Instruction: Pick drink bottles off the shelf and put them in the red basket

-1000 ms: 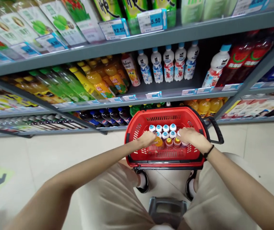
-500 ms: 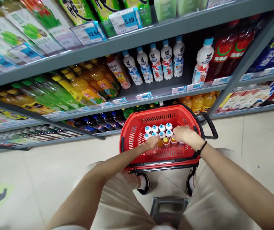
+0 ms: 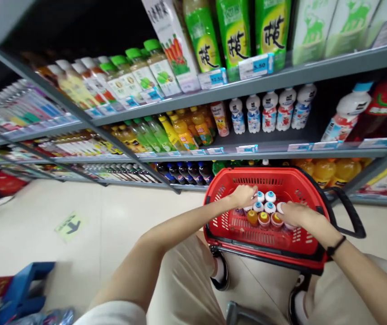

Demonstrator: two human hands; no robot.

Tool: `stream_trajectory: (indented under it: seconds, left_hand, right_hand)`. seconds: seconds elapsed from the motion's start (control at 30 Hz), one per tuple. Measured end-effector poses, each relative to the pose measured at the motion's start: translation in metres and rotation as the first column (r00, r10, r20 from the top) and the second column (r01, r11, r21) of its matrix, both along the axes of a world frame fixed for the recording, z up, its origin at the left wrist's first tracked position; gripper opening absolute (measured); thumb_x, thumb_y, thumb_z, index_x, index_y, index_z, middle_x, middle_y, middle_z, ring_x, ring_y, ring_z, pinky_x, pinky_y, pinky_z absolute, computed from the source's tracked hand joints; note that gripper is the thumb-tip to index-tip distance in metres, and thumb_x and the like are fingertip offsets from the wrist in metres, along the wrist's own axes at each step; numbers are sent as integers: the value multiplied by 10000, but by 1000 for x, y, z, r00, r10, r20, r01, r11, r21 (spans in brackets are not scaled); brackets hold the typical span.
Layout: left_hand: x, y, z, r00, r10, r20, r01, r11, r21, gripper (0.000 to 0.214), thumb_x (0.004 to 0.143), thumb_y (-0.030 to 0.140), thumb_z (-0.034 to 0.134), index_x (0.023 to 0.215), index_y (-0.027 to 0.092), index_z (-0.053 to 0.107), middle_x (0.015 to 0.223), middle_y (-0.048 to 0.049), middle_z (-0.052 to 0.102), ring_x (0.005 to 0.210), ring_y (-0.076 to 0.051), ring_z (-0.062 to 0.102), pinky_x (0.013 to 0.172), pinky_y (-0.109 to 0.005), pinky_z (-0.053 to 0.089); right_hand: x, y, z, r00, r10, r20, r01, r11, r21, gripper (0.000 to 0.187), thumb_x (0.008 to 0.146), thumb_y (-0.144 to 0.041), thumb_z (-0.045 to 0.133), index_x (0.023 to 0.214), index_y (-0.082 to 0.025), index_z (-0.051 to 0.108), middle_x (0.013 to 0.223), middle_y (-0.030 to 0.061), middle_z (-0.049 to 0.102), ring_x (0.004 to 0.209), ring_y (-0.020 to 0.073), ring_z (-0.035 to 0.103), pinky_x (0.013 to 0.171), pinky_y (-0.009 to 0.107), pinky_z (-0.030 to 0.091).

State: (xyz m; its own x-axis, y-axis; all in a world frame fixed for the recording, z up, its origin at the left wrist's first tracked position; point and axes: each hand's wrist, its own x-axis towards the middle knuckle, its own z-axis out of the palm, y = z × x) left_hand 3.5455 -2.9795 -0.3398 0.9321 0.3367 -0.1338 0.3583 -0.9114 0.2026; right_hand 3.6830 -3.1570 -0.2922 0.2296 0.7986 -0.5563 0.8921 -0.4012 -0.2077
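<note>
A red shopping basket (image 3: 247, 243) stands in front of my legs. Inside are several upright white bottles with blue caps (image 3: 269, 207), in rows. Along the near side runs a row of orange-brown drink bottles (image 3: 264, 219). My left hand (image 3: 245, 196) is at the left end of the white rows, its fingers closed around the top of a bottle that they mostly cover. On the right side of the group, my right hand (image 3: 296, 214) has its fingers curled on a white bottle (image 3: 280, 207). Both hands reach down inside the basket, and their fingertips are partly hidden.
Behind the basket rises a grey shelf (image 3: 186, 157) with drink bottles, cartons and price tags. The basket's black handle (image 3: 349, 212) sticks out to the right. A blue plastic stand (image 3: 32, 289) is on the floor at lower left, near a floor arrow sticker (image 3: 70, 226).
The view has turned left, so the basket appears farther right. My left hand has moved from the near row of orange-brown bottles to the far left white bottles. My right hand stays at the right side.
</note>
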Motion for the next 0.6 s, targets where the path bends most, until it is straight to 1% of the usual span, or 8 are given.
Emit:
stream_trajectory:
  seconds: [0.07,0.13,0.23,0.3,0.37,0.43,0.5,0.6]
  left_hand:
    - [-4,27,41,986,75,148,-84,995,49,254,982,337,593,1140,167,695,961,-126,779,879,-263,754,828,-362,568]
    - [-12,62,82,934,178,309,-217,972,94,261,1014,290,498,1163,167,674,1011,-131,779,917,-257,749,877,-365,557]
    - [-24,123,132,787,331,521,-449,886,117,342,1012,206,410,1280,127,608,1203,-183,736,1116,-274,708,1030,-413,516]
    - [-29,163,156,684,399,610,-570,815,107,486,976,171,438,1438,25,481,1399,-279,623,1342,-337,593,1170,-492,421]
    - [-29,196,173,623,443,645,-643,760,99,708,921,177,536,1538,-92,315,1578,-373,416,1525,-419,390,1271,-553,276]
    - [-24,222,183,612,473,633,-667,739,92,861,887,209,609,1568,-148,222,1637,-400,303,1581,-458,278,1303,-554,214]
    - [-15,237,187,618,495,611,-668,740,76,914,882,246,637,1582,-150,202,1638,-393,318,1575,-461,297,1304,-548,231]
    - [0,244,186,612,509,605,-672,738,60,890,891,262,622,1591,-121,225,1661,-361,311,1589,-450,273,1319,-568,190]
  right_hand:
    - [-2,0,0,1000,8,15,-8,999,-53,356,1002,-226,534,1172,-34,780,1242,337,738,1161,443,740,900,450,555]
    - [-5,0,0,1000,11,17,-9,997,-80,397,1013,-230,506,1229,-9,756,1306,353,705,1201,445,722,931,454,542]
    - [-7,0,1,1000,10,7,-10,996,-94,390,1005,-225,516,1239,-26,757,1306,335,714,1188,416,735,930,436,542]
    - [-9,1,0,1000,9,-1,-9,996,-93,367,994,-221,535,1222,-57,771,1288,308,734,1169,396,748,915,422,549]
    - [-10,3,0,1000,8,-7,-9,996,-87,363,999,-236,541,1216,-68,778,1280,300,741,1171,391,749,905,416,554]
    - [-12,5,-1,1000,8,-14,-9,996,-84,373,1011,-261,538,1216,-64,780,1274,304,742,1176,393,748,888,411,560]
    - [-13,8,-1,1000,8,-18,-10,997,-82,374,1012,-271,548,1217,-61,780,1264,302,747,1165,392,754,866,405,567]
    - [-15,9,0,1000,12,-21,-14,997,-78,365,1008,-261,564,1230,-65,778,1260,291,754,1150,385,761,862,401,572]
